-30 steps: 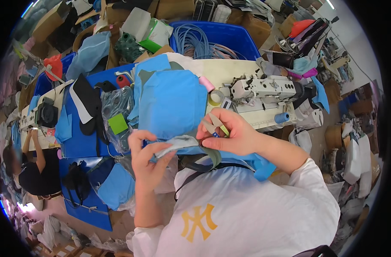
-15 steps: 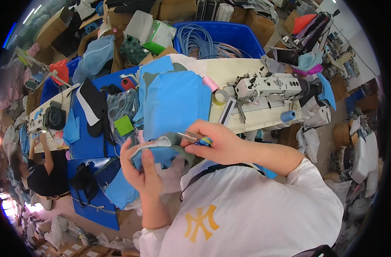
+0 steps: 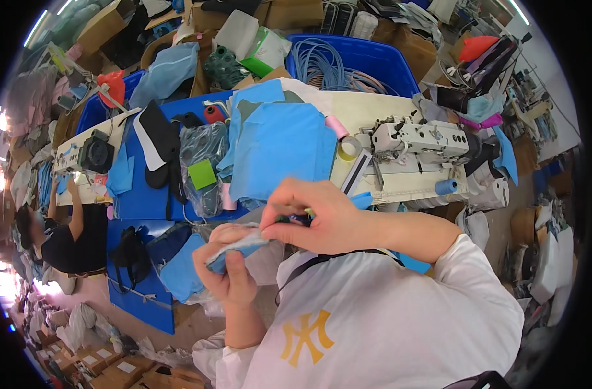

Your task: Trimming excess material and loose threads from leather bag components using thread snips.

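Note:
My left hand is closed on a folded cloth piece, light grey and blue, in front of my chest. My right hand is curled over scissors, whose small blue and yellow-green handles show between its fingers; the blades are hidden. Its thumb and fingertips meet at the right end of the cloth, beside my left fingers. Beyond my hands a stack of blue fabric panels lies on the workbench.
A white sewing machine, thread spools, black fabric pieces and a plastic-wrapped bundle are on the bench. A blue bin of coiled cords stands behind. A co-worker sits at another machine on the left.
My right hand has moved left over the cloth and turned, hiding the scissor blades that showed earlier. My left hand has drawn the cloth closer, and its fingers have curled further round it.

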